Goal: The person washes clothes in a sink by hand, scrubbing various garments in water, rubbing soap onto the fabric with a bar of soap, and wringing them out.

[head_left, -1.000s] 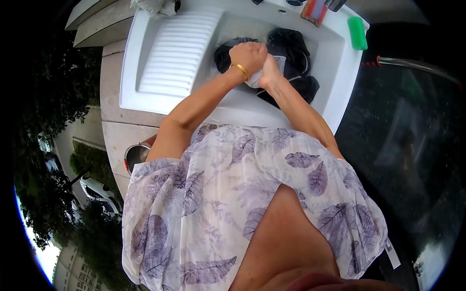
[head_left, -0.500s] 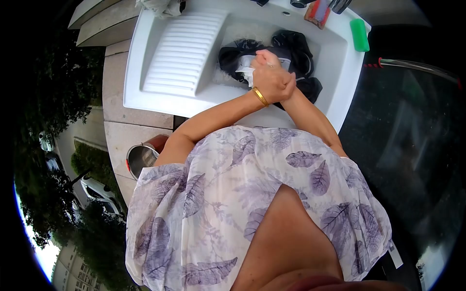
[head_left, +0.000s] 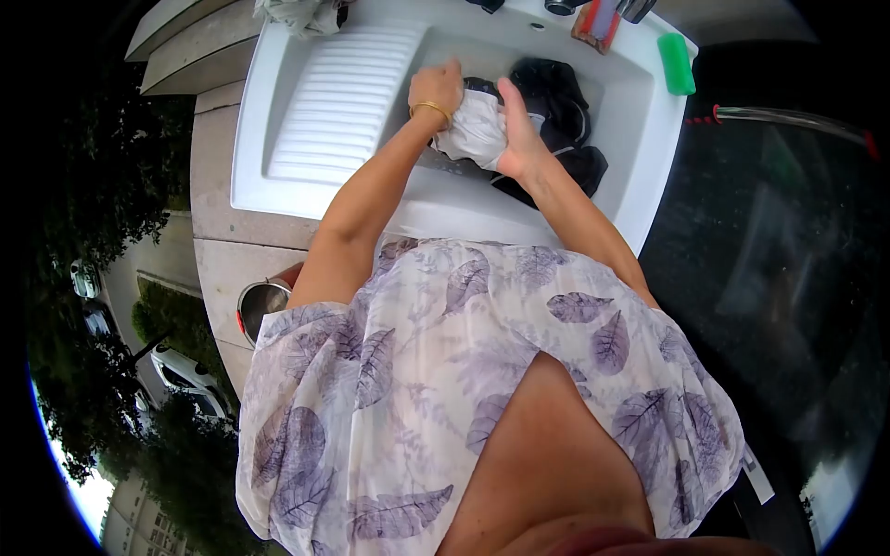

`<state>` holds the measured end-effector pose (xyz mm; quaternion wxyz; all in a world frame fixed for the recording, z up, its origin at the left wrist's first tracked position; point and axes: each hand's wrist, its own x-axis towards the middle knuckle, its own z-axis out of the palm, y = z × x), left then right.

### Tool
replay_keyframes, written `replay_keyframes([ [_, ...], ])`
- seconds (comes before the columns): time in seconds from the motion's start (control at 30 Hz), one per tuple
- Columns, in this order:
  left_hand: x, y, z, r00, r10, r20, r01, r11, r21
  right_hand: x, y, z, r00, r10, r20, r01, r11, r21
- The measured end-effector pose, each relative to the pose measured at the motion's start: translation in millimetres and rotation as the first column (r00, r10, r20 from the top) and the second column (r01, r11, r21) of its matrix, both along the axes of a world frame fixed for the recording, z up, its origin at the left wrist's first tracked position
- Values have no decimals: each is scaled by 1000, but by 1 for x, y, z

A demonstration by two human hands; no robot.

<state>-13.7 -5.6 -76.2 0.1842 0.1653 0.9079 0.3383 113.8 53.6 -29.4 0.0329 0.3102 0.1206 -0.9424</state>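
Observation:
White wet cloth (head_left: 473,132) is stretched between my hands over the basin of a white sink (head_left: 432,206). My left hand (head_left: 438,89), with a gold bracelet at the wrist, is closed on the cloth's left side. On the other side my right hand (head_left: 519,134) grips the cloth's right edge, its thumb pointing up. Black clothing (head_left: 563,111) with thin light trim lies bunched in the basin, just right of my right hand. Part of it shows behind the white cloth.
A ribbed washboard (head_left: 343,102) forms the sink's left part. Green soap (head_left: 677,64) and a red-edged package (head_left: 597,23) sit on the rim, near a dark faucet (head_left: 636,7). Pale cloth (head_left: 306,13) lies at the top left. A metal bucket (head_left: 263,301) stands at lower left.
My hands were pressed together, then crossed at the wrists. Now they are apart, with my left hand moved left and the white cloth spread between them.

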Motion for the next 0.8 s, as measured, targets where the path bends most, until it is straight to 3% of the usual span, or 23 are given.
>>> replay_keyframes([
  [0.07,-13,-1,-12,927,208,313,-271,946,175,6,6,16,993,-42,-111,35,997,-68],
  [0.1,-14,-2,-16,837,275,473,-414,883,219,8,10,10,995,-32,-90,36,998,47],
  [0.17,-11,-2,-8,742,289,604,-526,810,259,13,15,-14,999,-16,-40,26,963,269],
  [0.2,-7,-2,2,690,286,665,-582,765,275,14,16,-24,998,-58,-5,57,956,288],
  [0.3,15,-5,17,948,112,298,-236,876,421,12,19,-39,982,-160,100,128,954,272],
  [0.37,65,7,32,996,-63,-57,83,842,533,8,18,-41,966,-189,179,163,975,150],
  [0.4,84,6,39,953,-197,-229,282,854,438,10,18,-64,989,-114,-90,113,993,-19],
  [0.43,100,5,47,862,-333,-381,459,832,311,15,20,-104,929,-75,-363,16,986,-164],
  [0.47,109,3,52,728,-465,-504,606,780,156,15,24,-106,869,-13,-495,-112,968,-223],
  [0.5,110,2,61,684,-331,-650,628,720,293,12,18,-89,916,-12,-400,-74,977,-199],
  [0.53,92,5,45,737,-306,-602,555,783,282,11,10,-74,976,-38,-213,17,995,-102],
  [0.57,63,7,15,793,-276,-544,474,840,263,9,9,-68,993,-4,-120,1,1000,-21],
  [0.6,51,5,-3,842,-244,-481,390,891,231,3,1,-26,999,21,39,-25,995,95],
  [0.63,51,8,11,914,-153,-377,282,906,315,1,1,-32,1000,9,13,-10,995,104],
  [0.67,55,10,20,890,-114,-441,275,906,321,-3,-3,-2,988,-46,151,26,992,127],
  [0.73,85,10,37,859,-134,-495,311,904,294,6,1,-35,970,-182,-159,171,982,-82],
  [0.77,84,10,32,855,-144,-499,325,898,296,8,13,-72,915,-33,-403,-94,952,-293],
  [0.8,81,10,23,854,-153,-498,335,893,300,8,14,-76,915,-16,-404,-102,958,-269],
])
